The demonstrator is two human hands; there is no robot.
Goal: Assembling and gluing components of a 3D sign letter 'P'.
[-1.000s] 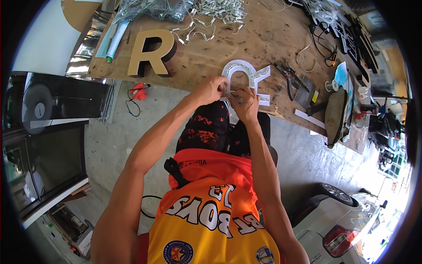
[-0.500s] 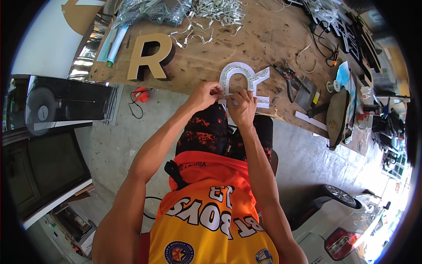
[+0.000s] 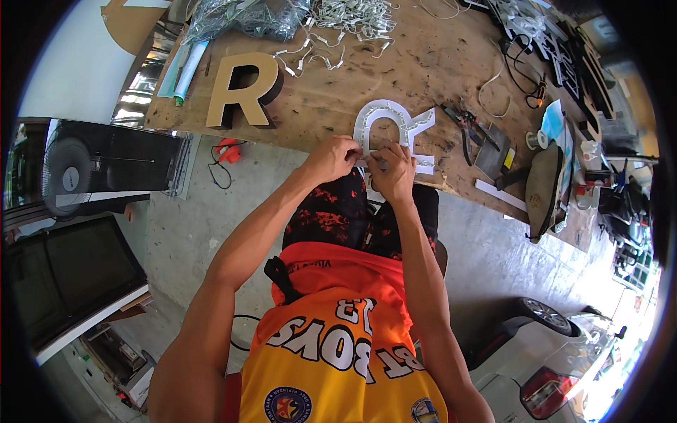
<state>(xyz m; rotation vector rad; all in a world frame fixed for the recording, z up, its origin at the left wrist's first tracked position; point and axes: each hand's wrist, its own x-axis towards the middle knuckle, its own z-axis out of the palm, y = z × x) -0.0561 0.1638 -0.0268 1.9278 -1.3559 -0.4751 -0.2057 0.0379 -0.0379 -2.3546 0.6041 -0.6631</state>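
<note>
A white sign letter (image 3: 388,107) lies at the table's near edge, with a string of small LED modules (image 3: 423,124) running along its strokes. My left hand (image 3: 333,158) is closed in a pinch at the left leg of the letter. Right beside it, my right hand (image 3: 393,170) is bent over the same leg, its fingers also pressed together. The fingertips of both hands nearly meet there, around a small pale bit that I cannot make out. My hands cover the lower part of that leg.
On the wooden table (image 3: 317,99) a tan letter with dark sides (image 3: 241,90) stands to the left. Behind it are clear plastic wrap (image 3: 247,20) and a heap of LED modules (image 3: 356,17). Pliers (image 3: 465,134), a dark plate (image 3: 491,161) and a flat pouch (image 3: 544,187) lie right.
My right hand has shifted slightly right and its fingers have moved a little. My left hand stays at the letter's leg, almost unmoved. The objects on the table keep their places.
</note>
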